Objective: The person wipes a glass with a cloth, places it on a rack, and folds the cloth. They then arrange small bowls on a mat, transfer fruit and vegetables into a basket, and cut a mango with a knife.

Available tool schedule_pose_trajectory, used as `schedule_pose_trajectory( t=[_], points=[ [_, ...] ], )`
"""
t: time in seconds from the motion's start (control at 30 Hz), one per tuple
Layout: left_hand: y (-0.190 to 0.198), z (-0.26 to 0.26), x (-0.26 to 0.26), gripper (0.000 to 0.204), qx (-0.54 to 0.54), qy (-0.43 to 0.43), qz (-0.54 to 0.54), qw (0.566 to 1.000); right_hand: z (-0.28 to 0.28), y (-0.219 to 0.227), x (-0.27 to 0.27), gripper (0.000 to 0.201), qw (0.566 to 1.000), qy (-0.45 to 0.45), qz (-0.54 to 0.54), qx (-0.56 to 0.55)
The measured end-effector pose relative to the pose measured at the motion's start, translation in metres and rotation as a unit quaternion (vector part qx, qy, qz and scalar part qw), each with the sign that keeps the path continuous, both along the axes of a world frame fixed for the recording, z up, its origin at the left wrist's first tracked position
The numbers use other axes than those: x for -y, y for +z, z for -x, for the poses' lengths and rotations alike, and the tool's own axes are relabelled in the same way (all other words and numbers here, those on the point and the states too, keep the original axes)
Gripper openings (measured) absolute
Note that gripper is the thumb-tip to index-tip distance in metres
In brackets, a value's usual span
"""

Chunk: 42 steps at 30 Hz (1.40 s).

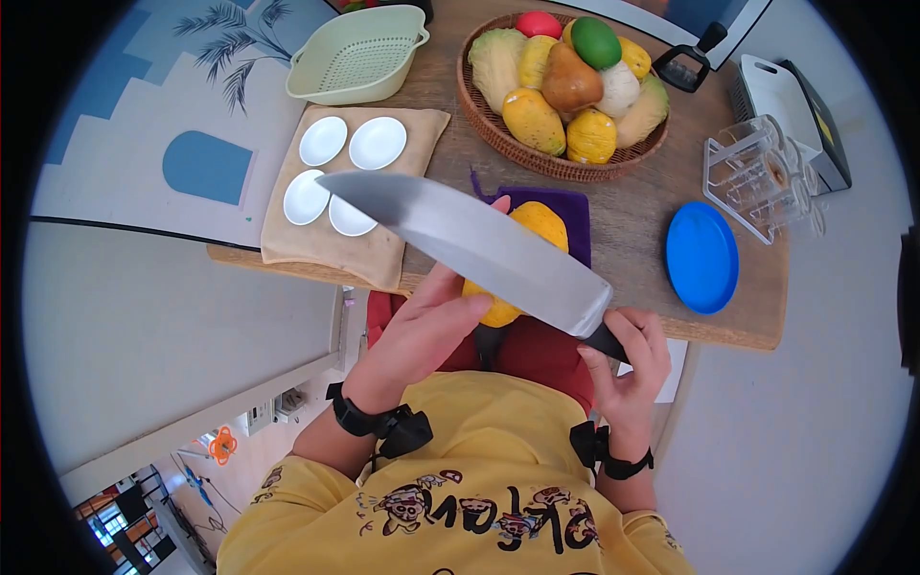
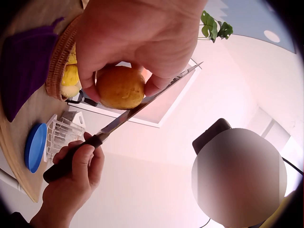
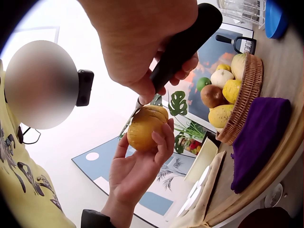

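Observation:
In the head view a large kitchen knife (image 1: 470,240) with a broad steel blade crosses in front of a yellow mango (image 1: 542,222), hiding its middle. My right hand (image 1: 630,362) grips the black handle (image 3: 185,50). The mango is held up by my left hand (image 1: 422,331), fingers and thumb around its sides. From the left wrist, the blade (image 2: 116,122) runs along the mango's lower edge (image 2: 121,88), its tip passing beyond the left thumb. The right wrist view shows the mango (image 3: 145,130) with creases near its top, close under the handle's blade end.
A purple cloth (image 1: 578,216) lies at the table's front edge. Behind it stands a wicker basket (image 1: 527,153) of fruit. A blue plate (image 1: 702,257) and a rack of glasses (image 1: 743,196) are right; white dishes (image 1: 378,144) on a beige mat and a green colander (image 1: 321,86) are left.

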State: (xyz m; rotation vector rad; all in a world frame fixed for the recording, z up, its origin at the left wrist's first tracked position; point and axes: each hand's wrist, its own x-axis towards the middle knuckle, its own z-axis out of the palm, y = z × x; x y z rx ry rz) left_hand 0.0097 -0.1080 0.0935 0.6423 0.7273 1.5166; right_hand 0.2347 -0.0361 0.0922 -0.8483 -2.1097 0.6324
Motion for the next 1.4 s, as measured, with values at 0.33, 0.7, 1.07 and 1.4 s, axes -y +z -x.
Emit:
schedule_pose_trajectory(
  t=[0.33,0.7,1.07,1.4],
  points=[
    [0.006,0.003,0.002,0.077,-0.054,0.000,0.014,0.998,-0.003,0.000,-0.004,0.039,1.000,-0.012,0.016,-0.008],
    [0.008,0.003,0.002,0.099,-0.059,0.015,0.071,0.996,-0.002,0.003,-0.006,0.038,1.000,0.017,-0.019,0.011],
    [0.008,0.002,0.000,0.092,-0.022,0.011,0.018,1.000,0.001,0.005,-0.004,0.039,1.000,0.015,-0.010,0.007],
    [0.007,0.001,0.001,0.093,-0.042,0.050,0.010,0.998,0.001,0.001,-0.005,0.037,1.000,0.006,-0.006,0.008]
  ],
)
